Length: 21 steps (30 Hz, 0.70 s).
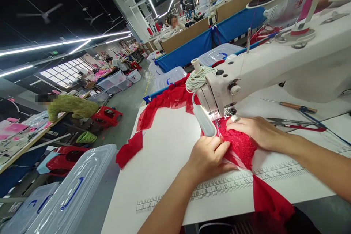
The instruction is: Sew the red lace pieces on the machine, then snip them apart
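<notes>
A red lace piece of fabric (240, 144) lies under the needle area of a white sewing machine (219, 93). My left hand (208, 155) is closed on its left edge, thumb and fingers pinched together just below the machine's lamp (204, 120). On the other side, my right hand (257, 131) grips the lace, its fingers close to the presser foot (218, 122); some fingertips are hidden in the folds. A red strip of fabric pieces (149, 113) curves across the table behind the machine, and another red piece (270, 197) hangs over the front edge.
An awl (296, 106) and thread snips (296, 124) lie right of my right hand. A printed ruler (216, 186) runs along the table (164, 153). Lidded plastic boxes (82, 190) stand left of it. Other people sit at machines farther off.
</notes>
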Tool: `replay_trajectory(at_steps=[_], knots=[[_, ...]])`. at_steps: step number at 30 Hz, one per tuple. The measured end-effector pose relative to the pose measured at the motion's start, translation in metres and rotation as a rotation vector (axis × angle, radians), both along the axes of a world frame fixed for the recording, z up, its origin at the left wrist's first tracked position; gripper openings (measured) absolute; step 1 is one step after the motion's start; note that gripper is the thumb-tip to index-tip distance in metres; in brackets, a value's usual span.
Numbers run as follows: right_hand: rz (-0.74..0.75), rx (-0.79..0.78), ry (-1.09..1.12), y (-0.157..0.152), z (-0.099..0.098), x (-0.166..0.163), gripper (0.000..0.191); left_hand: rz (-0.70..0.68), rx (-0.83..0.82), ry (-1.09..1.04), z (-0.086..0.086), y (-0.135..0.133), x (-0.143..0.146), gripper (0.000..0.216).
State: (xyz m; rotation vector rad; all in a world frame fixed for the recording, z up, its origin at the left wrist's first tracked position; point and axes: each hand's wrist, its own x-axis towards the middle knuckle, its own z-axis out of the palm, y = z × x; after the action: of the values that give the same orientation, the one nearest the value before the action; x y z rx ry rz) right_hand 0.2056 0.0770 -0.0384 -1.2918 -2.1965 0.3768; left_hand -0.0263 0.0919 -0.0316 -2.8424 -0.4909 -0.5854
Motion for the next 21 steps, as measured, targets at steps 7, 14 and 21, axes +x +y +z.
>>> replay_trajectory(at_steps=[7,14,21], knots=[[-0.082,0.150,-0.044,-0.002,-0.004,-0.001,0.034,-0.040,0.046,0.092,0.013,-0.006,-0.001,0.034],[-0.200,0.229,0.092,0.000,-0.008,0.009,0.029,0.086,-0.072,0.109,0.010,-0.009,0.006,0.028],[0.161,-0.029,0.026,-0.014,0.008,0.011,0.070,0.189,-0.232,-0.059,0.000,-0.014,0.015,0.025]])
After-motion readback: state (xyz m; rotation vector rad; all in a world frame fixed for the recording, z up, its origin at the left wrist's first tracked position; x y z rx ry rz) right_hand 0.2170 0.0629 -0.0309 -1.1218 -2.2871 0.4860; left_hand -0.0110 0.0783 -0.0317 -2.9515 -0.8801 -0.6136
